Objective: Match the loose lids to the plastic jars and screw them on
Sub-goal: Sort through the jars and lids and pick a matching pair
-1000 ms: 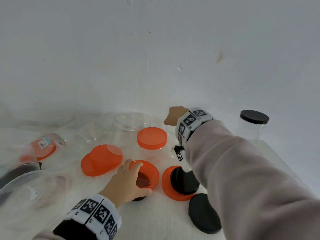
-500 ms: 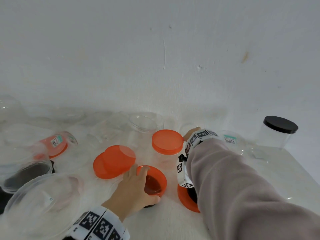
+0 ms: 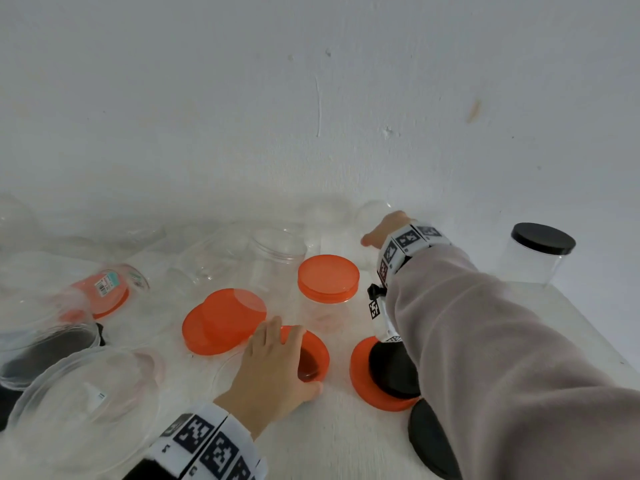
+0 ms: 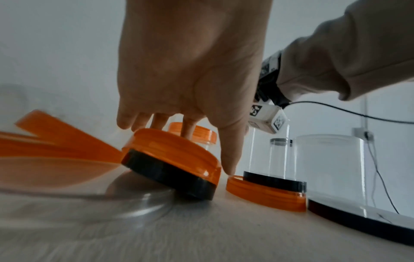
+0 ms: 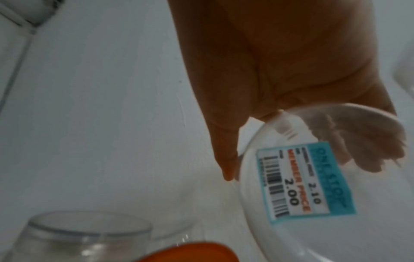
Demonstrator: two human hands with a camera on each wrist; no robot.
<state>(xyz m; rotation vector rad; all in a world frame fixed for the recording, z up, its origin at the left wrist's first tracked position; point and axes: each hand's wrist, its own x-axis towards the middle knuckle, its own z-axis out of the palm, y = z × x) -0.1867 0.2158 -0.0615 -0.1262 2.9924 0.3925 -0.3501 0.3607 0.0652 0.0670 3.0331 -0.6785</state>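
My left hand (image 3: 273,362) grips an orange lid (image 3: 313,344) near the table's front, fingers over its far edge and thumb down its near side. In the left wrist view this orange lid (image 4: 174,152) sits tilted on a black lid (image 4: 170,177), under my left hand (image 4: 197,124). My right hand (image 3: 384,230) reaches to the back by the wall. There it grips a lidless clear jar (image 5: 313,230) with a teal price sticker (image 5: 306,180). The thumb lies on one side of the jar and the fingers show through its wall.
An upright jar with an orange lid (image 3: 328,275) stands between my hands. Two overlapping orange lids (image 3: 221,320) lie to its left. A black lid (image 3: 394,372) rests on another orange lid (image 3: 363,386). A black-lidded jar (image 3: 540,251) stands far right. Open clear jars (image 3: 86,403) crowd the left.
My right hand has reached farther back towards the wall and taken hold of the clear stickered jar. The left hand has stayed on the orange lid.
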